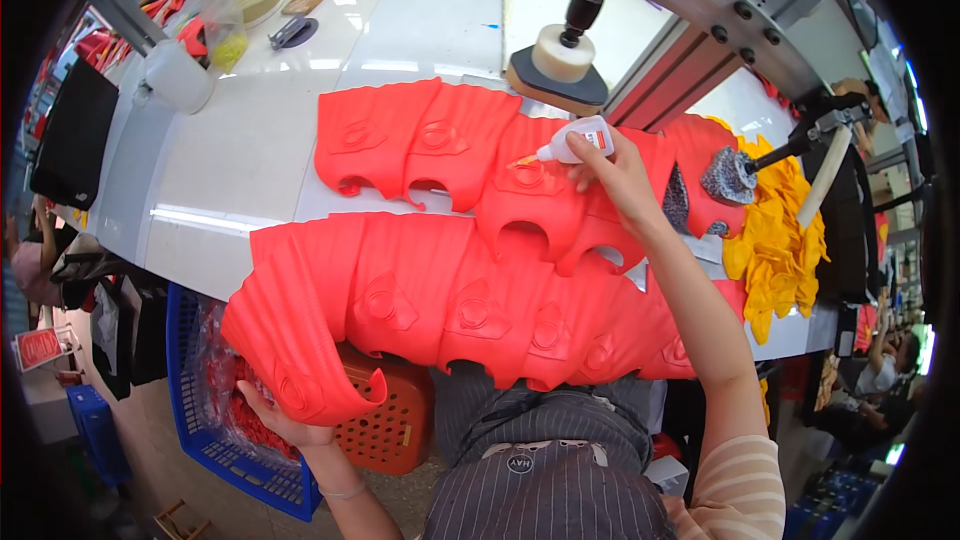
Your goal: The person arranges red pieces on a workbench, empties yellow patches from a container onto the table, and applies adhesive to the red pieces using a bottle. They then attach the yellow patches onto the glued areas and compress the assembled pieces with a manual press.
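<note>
My right hand point(612, 172) is closed round a small white squeeze bottle point(583, 140). Its orange-tinged nozzle points left, at the round raised emblem of a soft red ribbed piece point(527, 202); whether the tip touches cannot be told. More red pieces point(430, 155) overlap in that far row. A second overlapping row point(470, 290) lies along the near table edge. At its left end, one red ribbed piece point(290, 340) hangs over the edge, its lower end held by my left hand point(285, 420). Part of those fingers is hidden behind the piece.
A metal frame with a padded press head point(556, 70) stands over the table. Yellow pieces point(775, 240) are heaped at the right, beside a grey speckled clamp pad point(728, 177). A blue basket point(185, 380) and an orange perforated stool point(385, 415) stand below the near edge. A white jug point(178, 76) sits far left.
</note>
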Available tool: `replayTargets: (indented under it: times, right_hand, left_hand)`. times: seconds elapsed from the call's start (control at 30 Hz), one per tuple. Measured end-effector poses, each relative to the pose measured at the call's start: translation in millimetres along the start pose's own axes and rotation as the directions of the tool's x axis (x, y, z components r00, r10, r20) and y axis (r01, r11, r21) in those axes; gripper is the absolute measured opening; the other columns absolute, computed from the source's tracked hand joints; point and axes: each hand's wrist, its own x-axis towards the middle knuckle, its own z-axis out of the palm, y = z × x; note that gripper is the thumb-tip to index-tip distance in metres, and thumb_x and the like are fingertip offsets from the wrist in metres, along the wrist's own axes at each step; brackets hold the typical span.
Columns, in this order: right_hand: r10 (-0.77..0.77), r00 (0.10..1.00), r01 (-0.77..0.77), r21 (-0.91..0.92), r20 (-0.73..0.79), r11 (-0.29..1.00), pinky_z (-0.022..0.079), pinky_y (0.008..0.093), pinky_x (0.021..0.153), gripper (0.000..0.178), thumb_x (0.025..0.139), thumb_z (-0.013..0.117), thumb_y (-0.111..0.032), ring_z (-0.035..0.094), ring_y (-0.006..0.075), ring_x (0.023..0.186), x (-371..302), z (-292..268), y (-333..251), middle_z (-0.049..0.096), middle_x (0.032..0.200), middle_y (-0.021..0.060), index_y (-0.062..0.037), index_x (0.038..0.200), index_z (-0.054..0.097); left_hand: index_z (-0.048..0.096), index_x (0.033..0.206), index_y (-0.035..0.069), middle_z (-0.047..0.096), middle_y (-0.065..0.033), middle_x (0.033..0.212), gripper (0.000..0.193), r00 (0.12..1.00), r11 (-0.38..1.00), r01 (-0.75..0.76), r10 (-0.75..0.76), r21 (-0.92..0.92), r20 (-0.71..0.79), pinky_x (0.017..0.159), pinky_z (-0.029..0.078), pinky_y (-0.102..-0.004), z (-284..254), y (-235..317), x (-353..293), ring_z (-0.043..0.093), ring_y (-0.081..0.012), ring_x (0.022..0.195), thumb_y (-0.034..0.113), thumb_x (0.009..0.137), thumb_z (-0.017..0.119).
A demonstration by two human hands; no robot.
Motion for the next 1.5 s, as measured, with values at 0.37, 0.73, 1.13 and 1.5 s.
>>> replayTargets:
  times: [0.37, 0.73, 1.13, 1.5]
  right_hand:
    - [-0.015, 0.998, 0.024, -0.135, 0.062, 0.991, 0.046, 0.0215, 0.055, 0.033, 0.087, 0.063, -0.032, 0.058, 0.0084, 0.065, -9.3, -23.3, -1.5, 0.063, 0.083, 0.0054, -0.0021, 0.102, 0.057]
    - [-0.113, 0.993, 0.120, -0.191, 0.046, 0.974, 0.047, 0.0209, 0.051, 0.035, 0.087, 0.063, -0.032, 0.060, 0.0090, 0.066, -13.3, -41.8, 2.6, 0.063, 0.084, 0.0064, -0.0013, 0.101, 0.056]
    - [0.098, 0.985, -0.088, 0.076, -0.142, 0.993, 0.047, 0.0199, 0.049, 0.034, 0.088, 0.061, -0.032, 0.058, 0.0084, 0.065, -65.1, -113.1, 12.1, 0.062, 0.084, 0.0065, -0.0012, 0.101, 0.056]
    - [0.046, 0.992, -0.048, -0.012, -0.114, 0.999, 0.047, 0.0205, 0.050, 0.032, 0.087, 0.063, -0.029, 0.060, 0.0088, 0.067, -72.4, -110.1, 21.1, 0.063, 0.084, 0.0066, -0.0018, 0.102, 0.056]
  left_hand:
    - [0.030, 0.140, 0.005, 0.033, -0.0106, 0.145, 0.069, 0.996, 0.999, 0.051, -0.051, 0.006, 0.079, 0.110, 0.025, -0.0418, 7.7, -13.6, 4.8, 0.033, -0.0268, 0.132, 0.053, 0.092, 0.040]
    - [0.029, 0.141, 0.007, 0.032, -0.0100, 0.145, 0.072, 0.999, 0.994, 0.035, -0.038, 0.104, 0.028, 0.109, 0.026, -0.0430, 19.4, -22.4, -5.4, 0.032, -0.0275, 0.132, 0.057, 0.091, 0.040]
    - [0.029, 0.142, 0.011, 0.030, -0.0075, 0.146, 0.065, 0.984, 0.988, 0.144, -0.150, 0.063, 0.099, 0.109, 0.026, -0.0444, 45.8, -51.9, 10.0, 0.032, -0.0267, 0.133, 0.051, 0.093, 0.041]
    - [0.025, 0.142, 0.009, 0.029, -0.0104, 0.146, 0.063, 0.960, 0.979, 0.171, -0.190, 0.109, 0.205, 0.110, 0.027, -0.0436, 66.9, -75.4, 12.4, 0.032, -0.0277, 0.133, 0.044, 0.094, 0.043]
